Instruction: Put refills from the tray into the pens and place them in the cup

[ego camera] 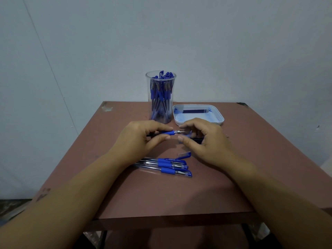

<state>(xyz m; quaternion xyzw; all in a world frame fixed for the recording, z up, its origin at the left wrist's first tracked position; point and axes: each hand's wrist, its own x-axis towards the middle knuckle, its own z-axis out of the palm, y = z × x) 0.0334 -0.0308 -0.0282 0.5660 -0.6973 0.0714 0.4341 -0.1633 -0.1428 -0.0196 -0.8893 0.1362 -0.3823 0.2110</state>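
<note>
My left hand [142, 135] grips a blue-gripped pen [168, 133] lying level, its metal tip pointing right. Just to its right, my right hand [201, 139] has its fingers curled round a dark, partly hidden pen part. A clear cup [160, 81] full of blue pens stands at the back of the table. Beside it on the right sits a white tray [220, 116] with a few dark refills [195, 111] along its far side. Three capped pens [167, 167] lie side by side in front of my hands, and a loose clear cap [184, 154] lies just behind them.
The brown table [179, 194] is small and stands against a pale wall. Its front edge is close to me, and its left and right edges drop off near my forearms.
</note>
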